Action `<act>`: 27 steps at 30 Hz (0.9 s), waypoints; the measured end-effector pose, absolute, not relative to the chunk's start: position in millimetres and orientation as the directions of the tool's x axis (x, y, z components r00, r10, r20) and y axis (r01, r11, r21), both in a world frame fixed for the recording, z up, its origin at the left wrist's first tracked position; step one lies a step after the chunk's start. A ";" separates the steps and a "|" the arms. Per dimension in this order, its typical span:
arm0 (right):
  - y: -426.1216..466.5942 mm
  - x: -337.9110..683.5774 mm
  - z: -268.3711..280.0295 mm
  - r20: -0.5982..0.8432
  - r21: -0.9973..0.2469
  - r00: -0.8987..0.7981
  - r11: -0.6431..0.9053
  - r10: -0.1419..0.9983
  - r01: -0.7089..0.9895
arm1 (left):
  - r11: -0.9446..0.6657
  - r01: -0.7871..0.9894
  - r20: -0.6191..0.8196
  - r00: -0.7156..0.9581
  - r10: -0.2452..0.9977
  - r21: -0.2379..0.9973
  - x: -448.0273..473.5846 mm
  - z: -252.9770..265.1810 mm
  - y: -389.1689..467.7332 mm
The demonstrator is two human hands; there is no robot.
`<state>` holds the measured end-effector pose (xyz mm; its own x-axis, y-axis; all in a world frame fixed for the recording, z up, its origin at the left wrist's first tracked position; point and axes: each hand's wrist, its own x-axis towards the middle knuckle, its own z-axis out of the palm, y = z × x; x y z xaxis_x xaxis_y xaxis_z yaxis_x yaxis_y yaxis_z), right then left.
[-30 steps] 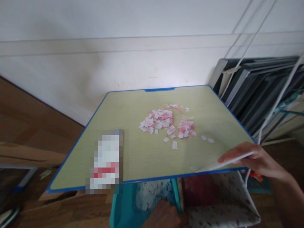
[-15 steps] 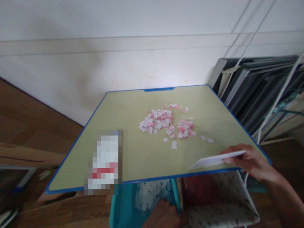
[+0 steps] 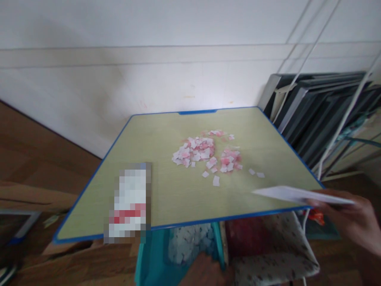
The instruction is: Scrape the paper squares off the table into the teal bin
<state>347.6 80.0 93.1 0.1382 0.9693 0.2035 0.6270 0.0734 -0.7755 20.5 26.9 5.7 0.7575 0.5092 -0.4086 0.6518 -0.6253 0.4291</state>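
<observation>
My right hand (image 3: 351,214) grips a thin, stiff-looking white card (image 3: 297,194), seen nearly edge-on above the table's front right corner. At the bottom of the view, my left hand (image 3: 204,272) is low over a teal tray (image 3: 154,254), beside white paper pieces (image 3: 178,246) inside it. That hand is blurred and cut off by the frame, so its fingers cannot be made out. On the pale yellow-green table (image 3: 178,198) lies a heap of small white and pink paper squares (image 3: 196,149), with a smaller heap (image 3: 229,159) to its right and loose squares around them.
A pixelated white and red packet (image 3: 131,198) lies at the table's left front. Right of the tray is a speckled fabric-covered seat or bin (image 3: 276,258) with a dark red part. Dark flat panels (image 3: 315,111) lean against the wall behind a white pole (image 3: 345,115).
My right hand has moved right with the white card, towards and past the table's edge. My left hand stays low over the tray. The view has shifted slightly.
</observation>
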 end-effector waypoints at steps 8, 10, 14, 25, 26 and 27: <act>95.3 341.1 85.2 0.290 -0.722 0.366 -0.049 0.884 0.691 | -0.569 0.670 -0.367 0.740 0.564 0.477 18.9 -21.0 22.4; 98.7 338.7 85.5 0.283 -0.720 0.323 -0.023 0.903 0.694 | -0.566 0.672 -0.371 0.738 0.564 0.478 18.5 -21.7 21.7; 102.4 334.4 88.0 0.291 -0.704 0.251 0.029 0.923 0.709 | -0.562 0.669 -0.376 0.741 0.556 0.487 17.4 -20.5 21.9; 95.9 249.9 90.6 0.278 -0.761 -0.342 0.423 0.898 0.492 | -0.548 0.661 -0.383 0.747 0.543 0.513 16.5 -25.9 21.9; 97.4 239.1 90.0 0.298 -0.771 -0.380 0.456 0.876 0.445 | -0.548 0.661 -0.384 0.747 0.543 0.513 16.8 -26.7 21.6; 99.2 230.1 89.7 0.323 -0.779 -0.404 0.482 0.856 0.400 | -0.548 0.662 -0.385 0.746 0.544 0.511 17.2 -27.4 21.3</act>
<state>230.1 99.2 89.7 -0.4036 0.8561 0.3227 0.3999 0.4823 -0.7794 17.2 21.3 -27.4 0.7461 0.5435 -0.3846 0.6624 -0.5476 0.5112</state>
